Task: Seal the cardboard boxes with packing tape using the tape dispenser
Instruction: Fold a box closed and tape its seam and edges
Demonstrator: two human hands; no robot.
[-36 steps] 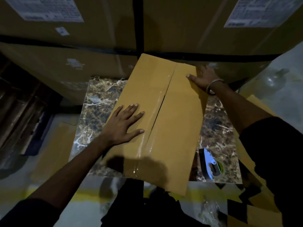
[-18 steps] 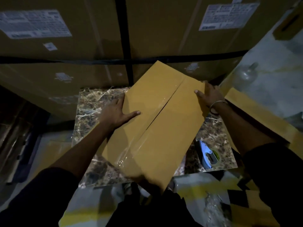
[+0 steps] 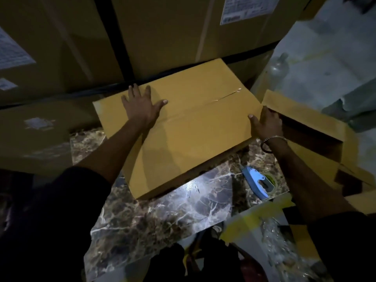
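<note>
The flat yellow-brown cardboard box [image 3: 183,127] has swung crosswise, taped seam done; left hand [image 3: 140,106] fingers spread flat, right hand [image 3: 264,125] fingers gripping its end; blue tape dispenser [image 3: 257,182] idle below them.

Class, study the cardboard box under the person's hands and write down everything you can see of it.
The cardboard box is flat, rectangular and yellow-brown, its two top flaps closed along a centre seam covered by a glossy strip of clear tape. It lies at an angle on the marble-patterned table, its far edge close to the large stacked cartons. The left hand rests flat on its top, fingers spread; the right hand holds its right end, thumb on top.
</note>
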